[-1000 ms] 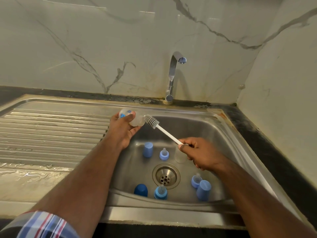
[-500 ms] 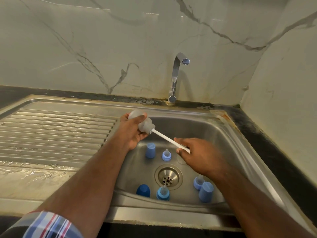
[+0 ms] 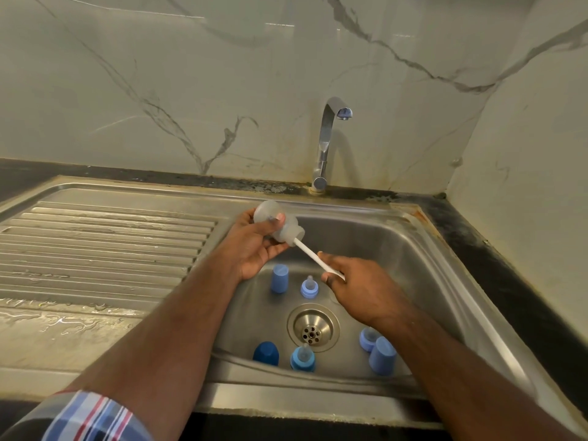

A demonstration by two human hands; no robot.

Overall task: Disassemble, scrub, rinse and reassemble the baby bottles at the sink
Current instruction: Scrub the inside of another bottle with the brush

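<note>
My left hand (image 3: 251, 246) grips a clear baby bottle (image 3: 277, 225) above the sink's left rim, its mouth tilted down to the right. My right hand (image 3: 356, 286) holds the white handle of a bottle brush (image 3: 310, 253); the brush head is hidden inside the bottle. On the sink floor stand two light blue caps (image 3: 279, 278) (image 3: 382, 355), a dark blue cap (image 3: 266, 353), and three blue collars with teats (image 3: 309, 286) (image 3: 303, 358) (image 3: 368, 338).
The steel sink basin (image 3: 366, 237) has a drain (image 3: 312, 327) in the middle. A chrome tap (image 3: 326, 144) stands behind it with no water running. A ribbed draining board (image 3: 101, 243) lies to the left, wet near its front. Marble walls close in at the back and right.
The brush head, outside the bottle mouth a second ago, has gone fully inside the bottle. My right hand has moved closer to the bottle.
</note>
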